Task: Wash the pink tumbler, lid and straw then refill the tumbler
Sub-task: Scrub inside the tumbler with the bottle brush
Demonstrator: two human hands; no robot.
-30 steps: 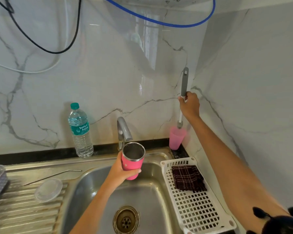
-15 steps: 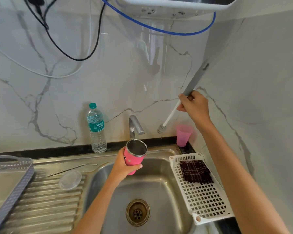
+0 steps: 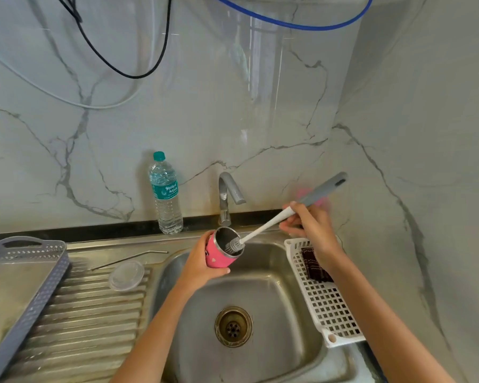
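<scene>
We see the pink tumbler [image 3: 219, 259] held over the back left corner of the steel sink [image 3: 274, 294], tilted so its mouth faces right. Its outside is matte pink and its inside and rim are bare metal. The left hand [image 3: 199, 268] is wrapped round the pink wall, fingers behind and thumb underneath. The right hand [image 3: 313, 226] grips a long bottle brush [image 3: 263, 229] where the white shaft meets the flat grey handle. The brush slants down to the left, and its grey bristled head sits inside the tumbler's mouth.

On the ribbed steel bench [image 3: 89, 322] left of the basin lies a round, clear plastic lid [image 3: 126, 275]. Just behind it lies a thin metal straw [image 3: 127, 258] with a bent end. A grey perforated basket [image 3: 28, 286] is cut off at the left edge. A clear water bottle [image 3: 165, 194] with a teal cap and label stands upright against the wall, beside the curved grey tap [image 3: 227, 193].

A white plastic grid tray [image 3: 327, 308] sits along the sink's right rim. It carries a dark checked cloth [image 3: 314, 265], partly hidden by the right forearm. Behind the brush handle there is a blurred pink shape [image 3: 302, 193], possibly a cup, though we cannot tell. The round drain [image 3: 233, 326] shows a strainer with small holes.

The walls are glossy grey-veined marble that meet in a corner at the right. A blue hose [image 3: 288, 23] and a black cable [image 3: 116, 67] loop across the top.
</scene>
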